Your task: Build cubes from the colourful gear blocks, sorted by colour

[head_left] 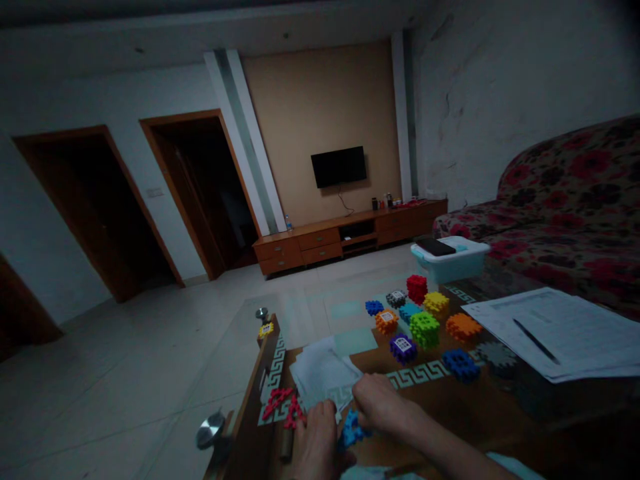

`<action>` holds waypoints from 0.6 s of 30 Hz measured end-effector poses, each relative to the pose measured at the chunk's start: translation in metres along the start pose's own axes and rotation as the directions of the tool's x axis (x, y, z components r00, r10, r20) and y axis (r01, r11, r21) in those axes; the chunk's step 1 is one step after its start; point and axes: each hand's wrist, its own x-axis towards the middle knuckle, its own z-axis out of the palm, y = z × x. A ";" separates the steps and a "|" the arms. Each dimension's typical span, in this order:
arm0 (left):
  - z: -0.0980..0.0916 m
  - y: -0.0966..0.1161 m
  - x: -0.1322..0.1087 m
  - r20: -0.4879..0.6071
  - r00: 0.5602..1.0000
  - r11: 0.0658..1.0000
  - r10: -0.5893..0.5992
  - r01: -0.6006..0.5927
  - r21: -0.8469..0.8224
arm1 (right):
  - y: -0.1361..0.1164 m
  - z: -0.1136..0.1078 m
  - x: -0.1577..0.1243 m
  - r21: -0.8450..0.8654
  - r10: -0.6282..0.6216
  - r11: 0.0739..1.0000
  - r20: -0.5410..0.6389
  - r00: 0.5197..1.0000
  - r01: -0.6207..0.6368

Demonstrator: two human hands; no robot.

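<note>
left hand (316, 445) and right hand (383, 403) low at table (249, 400) edge; blue interlocking block (353, 430) between them, close in. fingers (364, 393) curled, both hands — pinch on block cannot tell. red interlocking block (281, 405) just left; paper sheets (320, 372) just beyond.

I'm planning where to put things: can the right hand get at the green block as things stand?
Probably yes. The right hand is close by, and the purple block just in front of the green block is the main thing in the way; the hand could likely go around it.
</note>
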 end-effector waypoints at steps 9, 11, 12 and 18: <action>0.001 0.007 0.004 0.009 1.000 0.998 -0.011 0.010 0.061 | 0.006 0.005 0.000 -0.006 0.033 0.999 0.165 0.986 -0.033; 0.001 0.009 0.006 0.026 1.000 0.997 -0.015 0.013 0.071 | 0.003 0.006 -0.004 -0.002 0.022 1.000 0.170 0.985 -0.022; 0.001 0.011 0.007 0.028 1.000 0.997 -0.009 0.007 0.073 | 0.002 0.007 -0.005 0.004 0.009 1.000 0.165 0.986 -0.010; 0.007 0.032 0.020 0.026 1.000 0.996 0.016 -0.018 0.084 | 0.017 0.016 -0.005 0.034 0.051 0.998 0.080 0.995 -0.054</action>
